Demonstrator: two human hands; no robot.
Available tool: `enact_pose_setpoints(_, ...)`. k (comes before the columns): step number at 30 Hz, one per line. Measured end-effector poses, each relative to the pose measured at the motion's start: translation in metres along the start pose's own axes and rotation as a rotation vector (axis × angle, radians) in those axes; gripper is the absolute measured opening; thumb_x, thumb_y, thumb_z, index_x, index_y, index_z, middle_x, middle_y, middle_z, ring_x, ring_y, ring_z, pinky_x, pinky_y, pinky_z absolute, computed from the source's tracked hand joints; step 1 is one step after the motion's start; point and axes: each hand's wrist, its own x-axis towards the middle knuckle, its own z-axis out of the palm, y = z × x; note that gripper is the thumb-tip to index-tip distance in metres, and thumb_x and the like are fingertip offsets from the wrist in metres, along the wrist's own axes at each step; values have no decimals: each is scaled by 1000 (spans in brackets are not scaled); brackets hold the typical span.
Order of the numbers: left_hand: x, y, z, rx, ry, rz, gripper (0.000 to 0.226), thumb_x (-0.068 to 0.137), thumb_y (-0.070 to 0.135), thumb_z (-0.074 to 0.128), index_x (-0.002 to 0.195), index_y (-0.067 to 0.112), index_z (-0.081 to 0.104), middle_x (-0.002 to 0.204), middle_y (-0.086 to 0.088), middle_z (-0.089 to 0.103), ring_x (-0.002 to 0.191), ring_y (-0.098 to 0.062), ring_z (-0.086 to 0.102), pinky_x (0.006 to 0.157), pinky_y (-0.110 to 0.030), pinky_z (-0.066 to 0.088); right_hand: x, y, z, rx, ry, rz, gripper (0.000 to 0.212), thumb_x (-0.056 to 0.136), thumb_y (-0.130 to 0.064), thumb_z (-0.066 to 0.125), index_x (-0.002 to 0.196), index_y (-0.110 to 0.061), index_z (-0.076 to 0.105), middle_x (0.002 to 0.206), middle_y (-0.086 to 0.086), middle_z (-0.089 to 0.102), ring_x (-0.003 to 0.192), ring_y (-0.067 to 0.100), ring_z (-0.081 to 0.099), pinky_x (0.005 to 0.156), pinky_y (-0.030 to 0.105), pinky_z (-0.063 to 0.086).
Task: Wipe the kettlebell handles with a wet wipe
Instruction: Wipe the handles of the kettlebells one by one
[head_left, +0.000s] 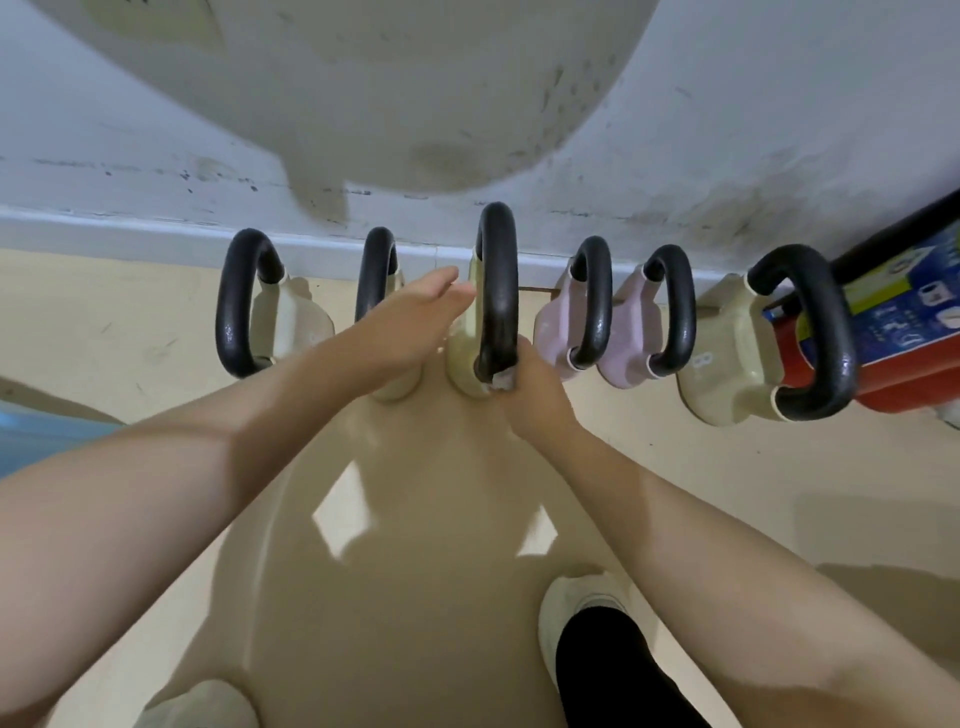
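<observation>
Several kettlebells with black handles stand in a row along the wall. The middle one is cream with a tall black handle (497, 280). My right hand (530, 384) grips a crumpled wet wipe (501, 381) against the near base of that handle. My left hand (415, 325) lies flat, fingers straight, on the cream body (460, 358) of the same kettlebell, to the left of the handle. It covers part of the neighbouring cream kettlebell, whose handle (375, 270) shows behind it.
Two pink kettlebells (558, 332) (631, 332) and a larger cream one (727, 364) stand to the right, with a red fire extinguisher (904, 332) beyond them. Another cream kettlebell (298, 317) stands far left. A scuffed white wall (675, 156) rises behind. My shoe (576, 608) is on the beige floor.
</observation>
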Motion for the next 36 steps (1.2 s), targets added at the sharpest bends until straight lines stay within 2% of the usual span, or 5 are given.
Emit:
enact_pose_setpoints(9,1,35,64,465,-21,537,43,96,21,43,137,11,39,130,-9,53,120,-22,47,100,-24,30,-8,-11,-94,422,-87,56,19,99,-26,40,99,-17,57,104,6,60,102,21,58,90,37,47)
enact_pose_setpoints(17,35,59,110,300,-22,356,37,95,26,46,131,18,41,96,-2,62,88,-19,59,79,-31,47,13,2,-131,624,-69,170,20,97,-21,45,103,-10,61,77,0,69,68,8,68,52,20,51)
enact_pose_setpoints(24,52,41,129,238,1,276,25,93,24,50,117,16,52,88,2,57,77,-13,55,61,-12,41,9,32,-142,632,-30,283,15,90,-16,58,100,-7,67,95,12,71,86,24,69,71,34,59)
enact_pose_setpoints(30,80,51,117,-55,216,-65,34,99,29,36,129,16,45,105,5,59,90,-10,55,82,-24,41,24,24,-125,22,607,77,8,90,-17,52,91,-11,47,71,-12,48,63,3,48,57,19,40)
enact_pose_setpoints(36,97,54,126,-256,128,-266,26,95,22,44,108,11,64,104,-13,69,95,-25,65,90,-38,52,50,3,-84,281,340,206,32,97,-38,37,101,-11,53,79,-4,59,76,10,60,62,14,45)
